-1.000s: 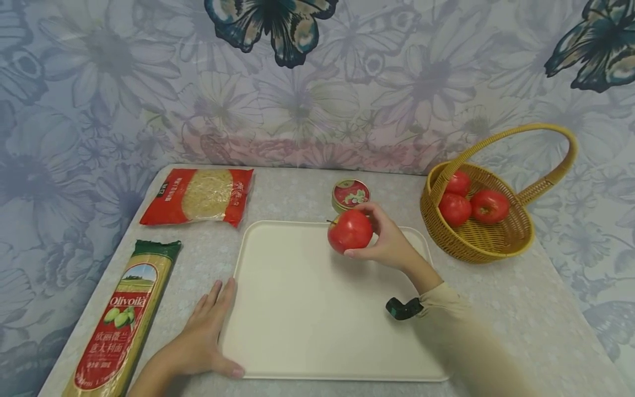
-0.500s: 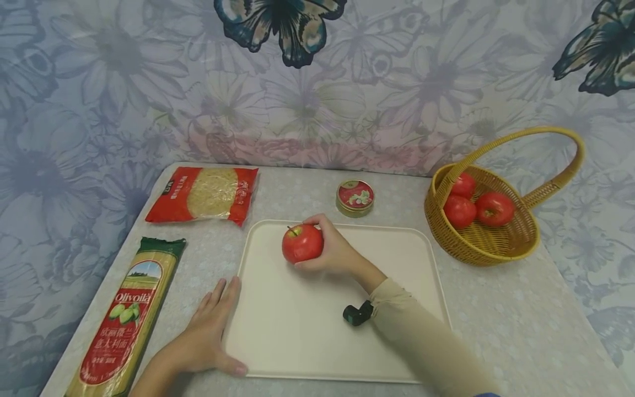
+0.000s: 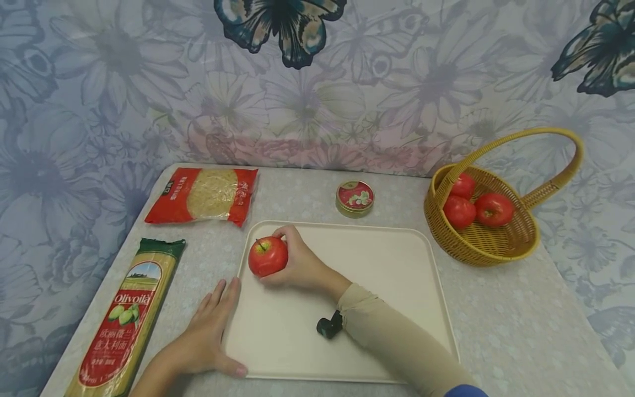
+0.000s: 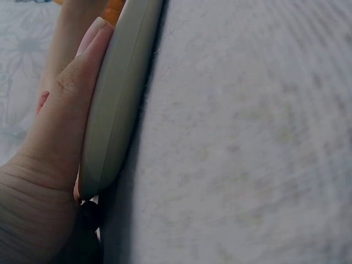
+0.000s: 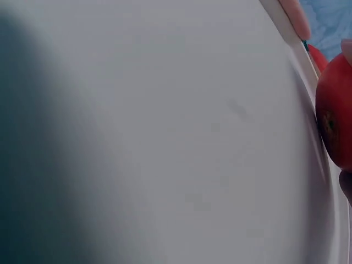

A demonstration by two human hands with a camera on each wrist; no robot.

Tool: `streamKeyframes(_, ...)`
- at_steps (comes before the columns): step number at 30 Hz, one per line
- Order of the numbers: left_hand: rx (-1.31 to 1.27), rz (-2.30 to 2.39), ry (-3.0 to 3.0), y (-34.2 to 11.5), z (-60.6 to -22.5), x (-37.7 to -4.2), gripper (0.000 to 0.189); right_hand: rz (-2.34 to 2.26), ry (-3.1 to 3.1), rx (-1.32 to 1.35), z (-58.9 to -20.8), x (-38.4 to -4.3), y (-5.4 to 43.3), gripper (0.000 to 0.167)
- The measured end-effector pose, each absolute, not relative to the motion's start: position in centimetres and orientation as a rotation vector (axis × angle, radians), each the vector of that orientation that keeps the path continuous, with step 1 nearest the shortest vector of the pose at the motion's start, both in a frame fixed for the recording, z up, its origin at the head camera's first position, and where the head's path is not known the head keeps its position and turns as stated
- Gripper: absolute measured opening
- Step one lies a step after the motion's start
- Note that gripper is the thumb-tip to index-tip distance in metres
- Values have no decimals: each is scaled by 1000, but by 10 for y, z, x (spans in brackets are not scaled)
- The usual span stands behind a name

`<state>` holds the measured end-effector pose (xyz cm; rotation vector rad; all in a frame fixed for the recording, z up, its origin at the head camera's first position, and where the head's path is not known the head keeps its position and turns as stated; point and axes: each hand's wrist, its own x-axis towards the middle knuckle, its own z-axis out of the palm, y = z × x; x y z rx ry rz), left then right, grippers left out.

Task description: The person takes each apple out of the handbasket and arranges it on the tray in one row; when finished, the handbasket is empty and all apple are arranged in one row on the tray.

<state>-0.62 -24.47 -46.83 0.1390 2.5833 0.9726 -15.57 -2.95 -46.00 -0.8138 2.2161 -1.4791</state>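
Note:
In the head view, a red apple (image 3: 268,257) is in the grip of my right hand (image 3: 303,266), with thumb and fingers on its right side. It overlaps the far left corner of a cream tray (image 3: 347,325). The right wrist view shows the apple (image 5: 334,110) close to the tray's raised rim, fingertips on it at the frame edge. My left hand (image 3: 205,333) lies spread along the tray's left side, fingers straight, thumb at the near left corner. In the left wrist view the left thumb (image 4: 71,93) rests against the tray's outer wall (image 4: 113,110).
Left of the tray lies a long spaghetti pack (image 3: 126,320). Behind it is a red bag of pasta (image 3: 210,194). A round tin (image 3: 355,198) stands beyond the tray's far edge. At right, a yellow wicker basket (image 3: 466,251) with a tall handle holds red apples (image 3: 494,209).
My right hand has carried the apple leftward across the tray, from near the tin to the far left corner. The left hand has stayed at the tray's left side.

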Motion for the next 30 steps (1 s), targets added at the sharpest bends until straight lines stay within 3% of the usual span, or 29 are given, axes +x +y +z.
streamKeyframes(5, 139, 955, 2578, -244, -468, -7, 158, -1311, 2326, -861, -457, -156, -37, 99)
streamKeyframes(10, 147, 948, 2580, -243, -468, -6, 158, -1180, 2386, -908, -455, -154, -43, 93)
streamKeyframes(20, 158, 989, 2570, -243, -467, -4, 158, -859, 2570, -1089, -456, -147, -46, 100)
streamKeyframes(30, 172, 986, 2581, -243, -471, -5, 157, -884, 2563, -1113, -437, -147, -26, 107)
